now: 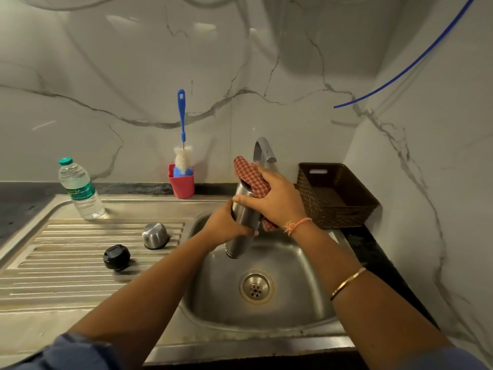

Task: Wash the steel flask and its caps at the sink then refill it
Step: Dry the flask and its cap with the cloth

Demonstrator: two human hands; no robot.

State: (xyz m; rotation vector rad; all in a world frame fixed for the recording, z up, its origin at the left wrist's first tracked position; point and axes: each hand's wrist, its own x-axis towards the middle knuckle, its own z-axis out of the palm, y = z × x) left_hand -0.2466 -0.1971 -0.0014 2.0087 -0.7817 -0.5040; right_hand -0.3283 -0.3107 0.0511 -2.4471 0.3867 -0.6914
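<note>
The steel flask [244, 214] is tilted over the sink bowl [293, 297], its open mouth up toward the tap. My left hand [226, 225] grips its lower body. My right hand [272, 198] presses a red checked cloth [249, 173] against the flask's upper part and mouth. On the ribbed drainboard [66, 265] to the left stand the steel cup cap [154, 235], upside down, and the black inner cap [116, 257]. No water runs from the tap [262, 152].
A plastic water bottle [80, 190] with a green cap stands at the drainboard's back left. A red cup [182, 184] holds a blue-handled bottle brush [182, 134] by the wall. A brown woven basket [334, 196] sits right of the tap. A blue tube [405, 68] hangs at upper right.
</note>
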